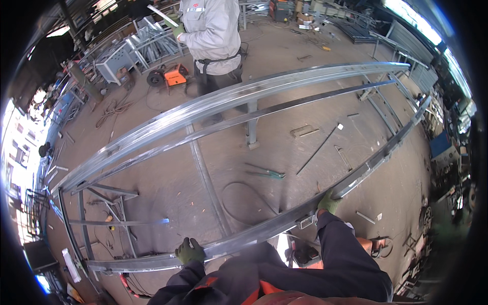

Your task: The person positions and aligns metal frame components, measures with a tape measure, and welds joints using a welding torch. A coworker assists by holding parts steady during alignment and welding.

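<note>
A long steel beam (239, 242) runs across in front of my body, bending upward to the right in the wide view. My left hand (190, 252), in a green work glove, is closed over the beam left of my body. Further right, my right hand (329, 203), gloved in green too, grips the same beam with the arm stretched out. The undersides of both grips are hidden. Across the frame lie a bundle of shiny steel bars (168, 121) and a thinner dark bar (264, 110), resting on steel supports.
Behind the far bars stands a person in a grey jacket (212, 35), holding a pale metal strip (161, 16). An orange machine (176, 74) sits behind. On the floor between the beams lie green-handled pliers (269, 174), a thin rod (319, 150) and a looped cable (226, 195).
</note>
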Tool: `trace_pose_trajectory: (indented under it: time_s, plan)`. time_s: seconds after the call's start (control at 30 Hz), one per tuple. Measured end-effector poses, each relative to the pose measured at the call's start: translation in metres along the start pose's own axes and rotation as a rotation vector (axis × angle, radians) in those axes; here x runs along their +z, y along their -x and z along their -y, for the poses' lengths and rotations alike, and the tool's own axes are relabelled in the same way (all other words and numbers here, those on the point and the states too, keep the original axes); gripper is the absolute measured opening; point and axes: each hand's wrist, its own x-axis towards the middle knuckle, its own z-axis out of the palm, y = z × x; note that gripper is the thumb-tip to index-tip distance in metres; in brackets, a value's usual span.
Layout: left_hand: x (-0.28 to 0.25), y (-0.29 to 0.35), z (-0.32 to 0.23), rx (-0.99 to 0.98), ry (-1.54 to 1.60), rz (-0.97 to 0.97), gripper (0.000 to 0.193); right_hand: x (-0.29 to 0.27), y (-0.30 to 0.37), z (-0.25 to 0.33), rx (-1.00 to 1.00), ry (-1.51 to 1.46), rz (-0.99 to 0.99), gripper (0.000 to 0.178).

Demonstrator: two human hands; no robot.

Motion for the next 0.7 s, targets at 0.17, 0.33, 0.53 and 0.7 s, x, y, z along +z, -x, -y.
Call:
trace_pose_trajectory:
  time_s: [0.17,0.33,0.53,0.7]
  plan:
    - [0.003,-0.003,0.008,0.040,-0.046,0.054,0.048,0.007,-0.017,-0.018,-0.006,0.041,0.028,0.114]
    - [0.017,-0.005,0.025,0.104,-0.170,0.073,0.044,0.024,-0.037,-0.040,-0.109,-0.109,-0.015,0.116]
    - [0.003,-0.003,0.010,-0.073,-0.031,0.030,0.049,0.016,-0.022,-0.020,-0.011,-0.012,-0.023,0.121]
    - [-0.013,-0.001,0.000,-0.099,0.016,0.034,0.051,-0.004,-0.030,-0.007,0.029,0.108,0.027,0.128]
